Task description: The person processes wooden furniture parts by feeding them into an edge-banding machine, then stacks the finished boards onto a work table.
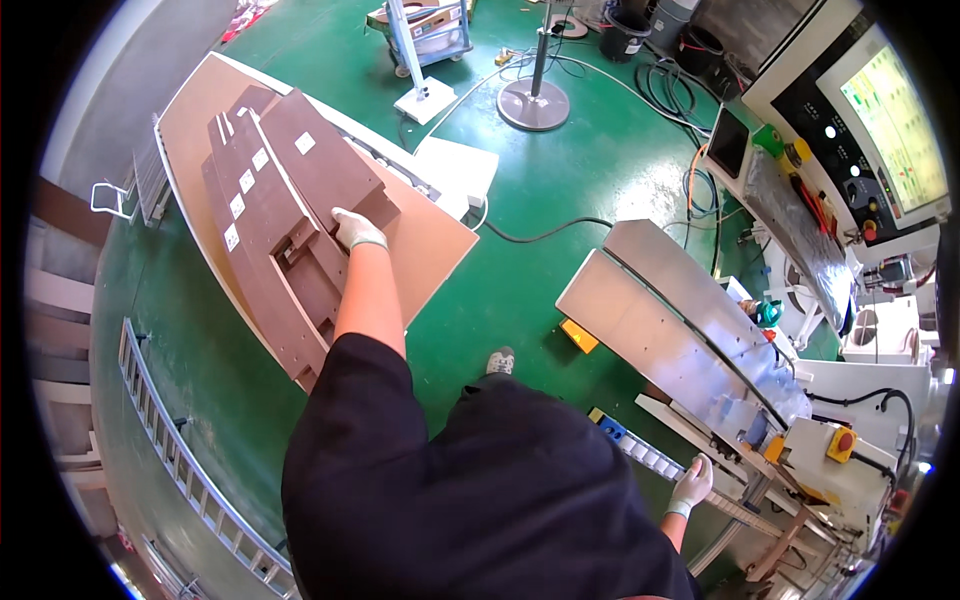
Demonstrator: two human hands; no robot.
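Observation:
My left hand (358, 228), in a pale glove, is closed on the near end of a brown board (330, 165) that lies on top of a stack. Under and beside it are more brown boards (240, 215), some with white square labels, and some have cut-outs at the near end. My right hand (692, 480), also gloved, is low on the right beside a rail with pale segments (650, 455). Its fingers are curled; what they hold, if anything, is hidden.
The stack rests on a large tan sheet (435, 265). On the right stands a machine with a metal table (650, 320), a lit screen (895, 125) and a red button (846, 441). A hose (560, 238) crosses the green floor. A ladder-like rail (190, 470) lies at left.

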